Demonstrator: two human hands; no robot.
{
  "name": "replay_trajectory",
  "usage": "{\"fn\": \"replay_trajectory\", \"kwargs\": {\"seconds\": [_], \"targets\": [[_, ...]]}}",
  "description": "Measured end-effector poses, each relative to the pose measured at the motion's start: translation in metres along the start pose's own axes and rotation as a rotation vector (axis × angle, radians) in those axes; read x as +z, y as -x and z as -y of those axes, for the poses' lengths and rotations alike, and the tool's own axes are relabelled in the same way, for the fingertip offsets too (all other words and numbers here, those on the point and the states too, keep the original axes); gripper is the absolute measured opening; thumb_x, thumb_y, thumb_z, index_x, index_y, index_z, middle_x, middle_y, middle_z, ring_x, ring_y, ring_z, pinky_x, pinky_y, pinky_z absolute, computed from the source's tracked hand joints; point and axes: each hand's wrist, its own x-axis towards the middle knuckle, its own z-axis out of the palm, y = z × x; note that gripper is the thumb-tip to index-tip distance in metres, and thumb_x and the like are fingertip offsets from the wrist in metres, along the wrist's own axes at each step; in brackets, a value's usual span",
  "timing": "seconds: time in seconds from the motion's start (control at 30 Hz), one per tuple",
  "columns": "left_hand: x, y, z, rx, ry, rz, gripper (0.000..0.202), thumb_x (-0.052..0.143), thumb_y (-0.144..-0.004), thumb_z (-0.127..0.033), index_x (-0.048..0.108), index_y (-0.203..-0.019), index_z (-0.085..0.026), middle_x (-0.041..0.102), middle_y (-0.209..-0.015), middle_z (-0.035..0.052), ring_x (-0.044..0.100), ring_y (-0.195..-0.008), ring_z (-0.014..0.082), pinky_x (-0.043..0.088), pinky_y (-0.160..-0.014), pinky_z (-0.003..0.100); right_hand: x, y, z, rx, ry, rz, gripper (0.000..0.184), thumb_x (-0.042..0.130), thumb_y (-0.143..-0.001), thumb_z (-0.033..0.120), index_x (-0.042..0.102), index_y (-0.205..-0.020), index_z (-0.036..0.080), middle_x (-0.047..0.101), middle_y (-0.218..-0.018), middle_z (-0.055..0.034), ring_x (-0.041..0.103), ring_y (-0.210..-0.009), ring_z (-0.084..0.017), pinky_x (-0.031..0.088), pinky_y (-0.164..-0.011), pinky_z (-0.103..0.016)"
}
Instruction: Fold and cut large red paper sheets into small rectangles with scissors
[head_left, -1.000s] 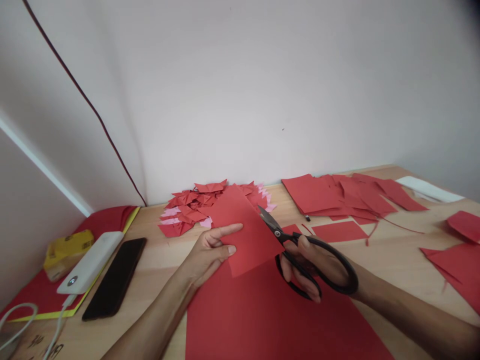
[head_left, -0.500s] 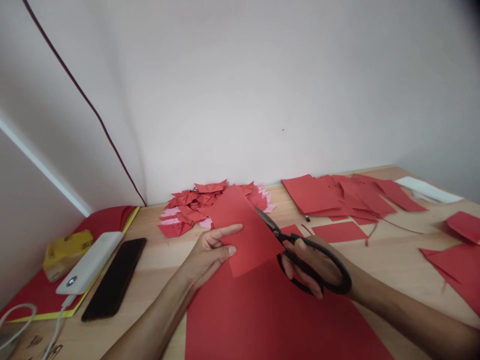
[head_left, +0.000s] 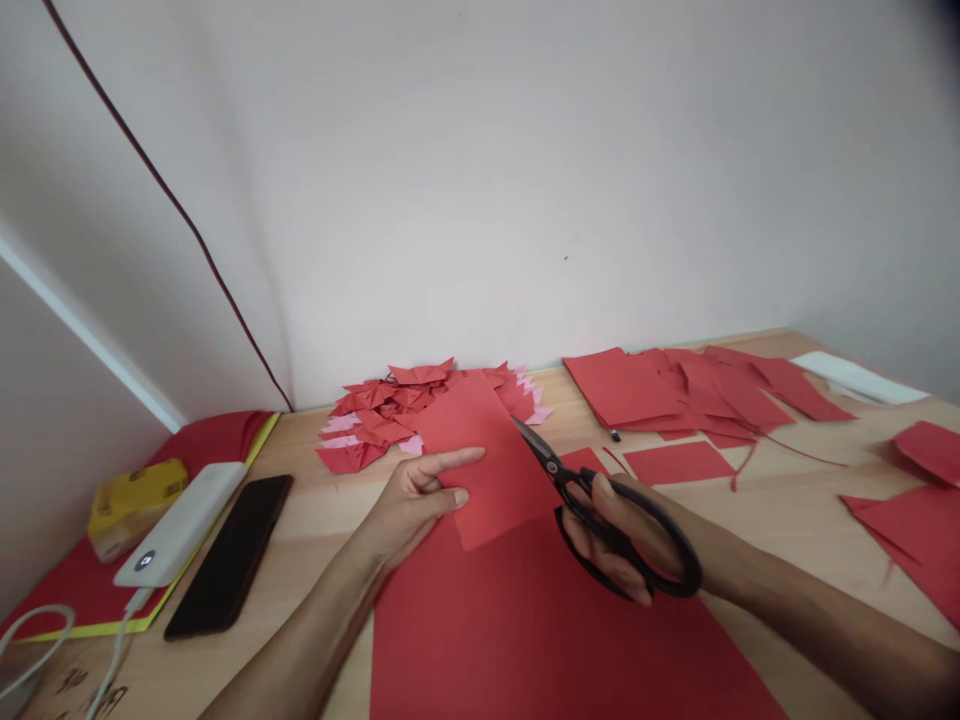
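Note:
My left hand [head_left: 416, 500] pinches a rectangular piece of red paper [head_left: 495, 470] by its left edge, index finger and thumb lying across its face. The piece is held up, tilted, above a large red sheet [head_left: 540, 640] on the table. In my right hand [head_left: 619, 540] is a pair of black-handled scissors [head_left: 555, 468], with fingers and thumb through the loops. The blades point up and left along the right edge of the held paper. Whether they touch the paper I cannot tell.
Folded red and pink paper pieces [head_left: 382, 410] lie by the wall. Cut red papers [head_left: 637, 390] are piled at the back right, more red paper [head_left: 915, 540] at the far right. On the left are a black phone [head_left: 229, 555], a white power bank [head_left: 180, 525] and a yellow packet [head_left: 135, 505].
The held paper has turned slightly, and its lower right corner has shifted left, away from the scissors. The scissor handles have tilted a little lower. Both hands stay nearly in place.

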Motion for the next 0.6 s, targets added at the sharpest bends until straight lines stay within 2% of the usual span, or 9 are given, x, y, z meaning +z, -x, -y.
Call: {"fn": "replay_trajectory", "kwargs": {"seconds": [0.13, 0.2, 0.33, 0.43, 0.6], "targets": [[-0.0002, 0.0002, 0.0013, -0.003, 0.025, 0.015, 0.043, 0.082, -0.066, -0.02, 0.075, -0.109, -0.021, 0.043, -0.046, -0.007, 0.027, -0.048, 0.0031, 0.022, -0.05, 0.018, 0.0015, 0.002, 0.007, -0.02, 0.027, 0.043, 0.076, 0.014, -0.086, 0.08, 0.056, -0.084, 0.017, 0.052, -0.055, 0.0001, 0.049, -0.049, -0.013, 0.039, -0.054, -0.027], [-0.0002, 0.0005, 0.0017, -0.016, 0.052, 0.021, 0.045, 0.082, -0.066, -0.019, 0.075, -0.11, -0.021, 0.045, -0.046, -0.0066, 0.028, -0.046, 0.0029, 0.024, -0.049, 0.018, -0.0002, 0.0023, 0.0077, -0.022, 0.065, 0.045, 0.076, 0.013, -0.086, 0.079, 0.057, -0.085, 0.017, 0.054, -0.058, -0.0009, 0.051, -0.052, -0.014, 0.039, -0.057, -0.028], [-0.0012, 0.0012, 0.0015, -0.068, 0.08, 0.025, 0.05, 0.083, -0.063, -0.019, 0.074, -0.112, -0.019, 0.059, -0.055, -0.0006, 0.042, -0.048, 0.006, 0.032, -0.051, 0.02, -0.0056, 0.0038, 0.0035, -0.045, 0.096, 0.051, 0.072, 0.011, -0.093, 0.07, 0.058, -0.091, 0.016, 0.056, -0.061, -0.0014, 0.053, -0.055, -0.014, 0.04, -0.059, -0.028], [-0.0033, 0.0011, 0.0012, -0.087, 0.083, 0.043, 0.051, 0.082, -0.062, -0.017, 0.074, -0.112, -0.019, 0.065, -0.063, 0.0026, 0.049, -0.052, 0.0081, 0.035, -0.052, 0.021, -0.0065, 0.0048, 0.0031, -0.051, 0.114, 0.05, 0.07, 0.011, -0.096, 0.066, 0.059, -0.093, 0.015, 0.054, -0.057, -0.0005, 0.053, -0.054, -0.015, 0.041, -0.059, -0.029], [-0.006, 0.0005, -0.0016, -0.053, 0.015, 0.059, 0.047, 0.081, -0.065, -0.017, 0.074, -0.112, -0.019, 0.065, -0.063, 0.0011, 0.043, -0.049, 0.0051, 0.031, -0.051, 0.019, -0.0032, 0.0039, 0.0116, -0.044, 0.11, 0.072, 0.071, 0.013, -0.095, 0.068, 0.059, -0.088, 0.014, 0.053, -0.055, -0.0002, 0.052, -0.05, -0.014, 0.043, -0.059, -0.029]]}}
